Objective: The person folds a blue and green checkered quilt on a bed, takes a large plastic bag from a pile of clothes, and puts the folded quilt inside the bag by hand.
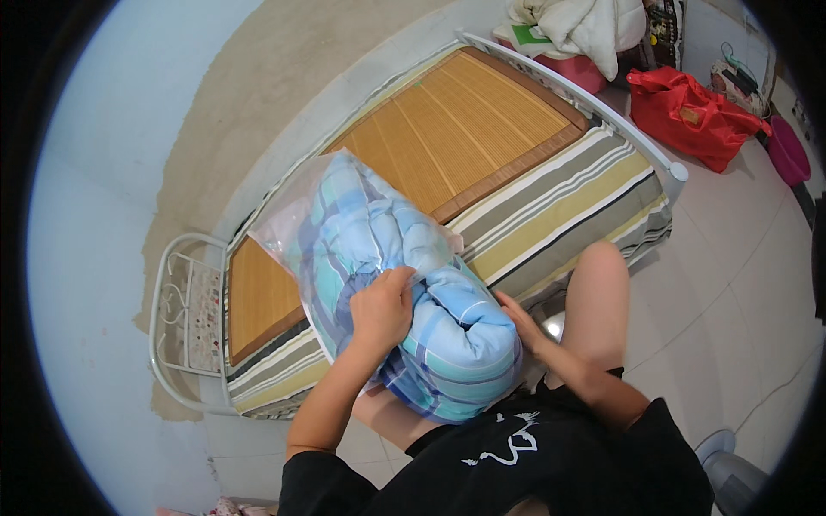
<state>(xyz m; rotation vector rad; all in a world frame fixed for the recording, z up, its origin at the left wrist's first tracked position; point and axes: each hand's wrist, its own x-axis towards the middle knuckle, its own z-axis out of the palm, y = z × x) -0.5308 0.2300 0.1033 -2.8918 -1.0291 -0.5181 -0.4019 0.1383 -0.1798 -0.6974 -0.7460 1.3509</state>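
Note:
A rolled blue plaid quilt lies across the bed's near edge and against my lap. Its far half is inside a clear plastic storage bag, while the near roll bulges out of the bag's mouth. My left hand is closed on the bag's plastic edge, over the middle of the quilt. Against the roll's right side rests my right hand, its fingers partly hidden beside the quilt. Beneath the bundle are a bamboo sleeping mat and a striped bed sheet.
White metal rails bound the bed, a headboard at left and a footboard at right. A red bag, a magenta basin and piled white bedding stand beyond. A grey object is at lower right.

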